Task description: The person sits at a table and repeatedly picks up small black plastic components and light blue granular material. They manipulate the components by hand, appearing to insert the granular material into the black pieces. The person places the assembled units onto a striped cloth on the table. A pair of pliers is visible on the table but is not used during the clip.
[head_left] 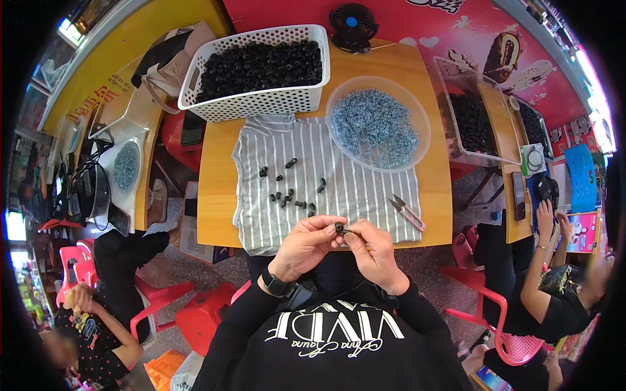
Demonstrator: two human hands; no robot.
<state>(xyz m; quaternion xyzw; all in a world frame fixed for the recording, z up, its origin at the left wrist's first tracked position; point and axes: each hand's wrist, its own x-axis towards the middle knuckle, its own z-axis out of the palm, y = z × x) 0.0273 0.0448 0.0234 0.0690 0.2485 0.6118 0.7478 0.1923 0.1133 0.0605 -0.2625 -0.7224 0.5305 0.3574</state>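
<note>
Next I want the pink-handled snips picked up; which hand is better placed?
Probably the right hand: the pink-handled snips lie nearer it, on the striped cloth. The left hand is farther off, though both are busy at a small black part.

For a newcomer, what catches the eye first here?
Probably the white perforated basket heaped with black parts, on the far side of the table. Next, the round translucent tub of bluish pieces to its right. Near the front edge, the left hand holds one black part, the right hand close beside.
</note>
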